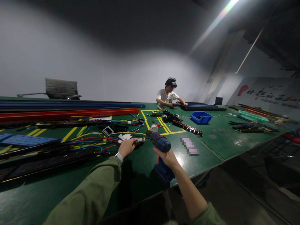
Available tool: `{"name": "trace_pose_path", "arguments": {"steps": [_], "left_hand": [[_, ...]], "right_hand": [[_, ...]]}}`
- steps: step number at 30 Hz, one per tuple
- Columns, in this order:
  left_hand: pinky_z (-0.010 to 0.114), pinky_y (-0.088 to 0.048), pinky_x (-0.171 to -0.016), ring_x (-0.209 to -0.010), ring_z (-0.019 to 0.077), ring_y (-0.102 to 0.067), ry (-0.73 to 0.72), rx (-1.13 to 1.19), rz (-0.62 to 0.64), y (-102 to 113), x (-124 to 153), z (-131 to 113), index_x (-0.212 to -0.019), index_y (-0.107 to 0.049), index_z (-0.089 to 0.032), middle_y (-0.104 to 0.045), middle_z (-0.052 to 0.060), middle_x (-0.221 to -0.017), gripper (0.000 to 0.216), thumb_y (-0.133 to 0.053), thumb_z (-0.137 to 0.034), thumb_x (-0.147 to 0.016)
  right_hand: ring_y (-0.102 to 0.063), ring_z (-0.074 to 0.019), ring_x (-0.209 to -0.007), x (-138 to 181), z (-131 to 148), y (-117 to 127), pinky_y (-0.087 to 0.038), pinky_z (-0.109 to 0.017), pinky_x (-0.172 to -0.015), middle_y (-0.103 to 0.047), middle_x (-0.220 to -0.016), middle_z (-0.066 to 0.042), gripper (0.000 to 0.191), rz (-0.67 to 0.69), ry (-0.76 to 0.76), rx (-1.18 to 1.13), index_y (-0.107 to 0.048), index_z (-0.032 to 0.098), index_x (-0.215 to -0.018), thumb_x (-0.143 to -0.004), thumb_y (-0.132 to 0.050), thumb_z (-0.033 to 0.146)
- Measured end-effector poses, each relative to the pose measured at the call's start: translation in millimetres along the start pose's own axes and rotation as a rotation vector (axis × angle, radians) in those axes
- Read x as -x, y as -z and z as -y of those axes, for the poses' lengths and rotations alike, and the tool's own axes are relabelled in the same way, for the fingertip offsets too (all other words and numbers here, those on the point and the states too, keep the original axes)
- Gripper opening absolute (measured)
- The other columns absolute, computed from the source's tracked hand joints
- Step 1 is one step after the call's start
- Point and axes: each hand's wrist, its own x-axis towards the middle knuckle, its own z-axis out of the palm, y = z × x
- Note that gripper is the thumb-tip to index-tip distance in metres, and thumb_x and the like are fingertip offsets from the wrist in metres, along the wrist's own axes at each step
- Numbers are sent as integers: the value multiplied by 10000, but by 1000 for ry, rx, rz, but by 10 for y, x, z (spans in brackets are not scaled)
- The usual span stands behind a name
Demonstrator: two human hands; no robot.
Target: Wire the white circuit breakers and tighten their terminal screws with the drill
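My right hand [167, 157] is wrapped around the grip of a blue cordless drill [159, 142], whose nose points left toward a small white and red part [140, 140]. My left hand [126, 147] is closed on that part and holds it down on the green table [140, 175]. Red, blue and yellow wires [93, 139] run out to the left of it. Both of my arms wear olive green sleeves, and a watch sits on my left wrist.
Long red [70, 113] and blue [70, 105] rails lie along the far left. Black strips [47, 156] lie near left. A blue bin [200, 117] and a black strip [188, 127] sit farther on. Another person [169, 95] works at the far end. The table edge drops off at right.
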Motion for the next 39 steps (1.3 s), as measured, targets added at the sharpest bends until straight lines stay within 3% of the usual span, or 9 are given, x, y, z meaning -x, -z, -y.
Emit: {"name": "trace_pose_path", "arguments": {"steps": [6,12,26,30,39], "left_hand": [[386,-417,-936,-1026,275,-634,-11,23,15,-6,-6,29,-1180,-666,-301,-714,79,-1085,343,-463,-358,-911],[380,-393,-1005,-1096,239,-607,-45,34,17,-22,-14,73,-1265,-617,-300,-694,62,-1167,441,-497,-209,-851],[399,-350,-986,-1116,255,-593,-1,38,5,-28,-8,42,-1227,-641,-315,-700,69,-1159,373,-473,-315,-894],[400,-338,-983,-1115,253,-592,-4,43,2,-63,-11,47,-1225,-638,-313,-701,76,-1152,370,-467,-387,-906],[413,-351,-977,-1083,259,-602,16,11,13,-48,-9,33,-1211,-652,-320,-704,79,-1135,380,-462,-317,-883]], "right_hand": [[-513,-136,-365,94,106,-240,-374,-223,-390,-495,-440,70,152,149,-109,-29,-596,182,-905,-777,-603,263],[-506,-121,-346,109,124,-287,-362,-199,-365,-471,-439,98,247,132,-85,3,-578,177,-1001,-759,-572,225],[-510,-91,-365,71,68,-340,-347,-182,-341,-540,-579,54,117,80,-65,30,-555,179,-849,-743,-568,226],[-509,-91,-361,80,47,-366,-348,-183,-332,-531,-604,61,157,101,-31,36,-555,185,-905,-760,-559,245],[-512,-105,-375,140,92,-441,-382,-195,-365,-496,-552,81,305,126,-39,65,-550,187,-1077,-775,-556,227]]}}
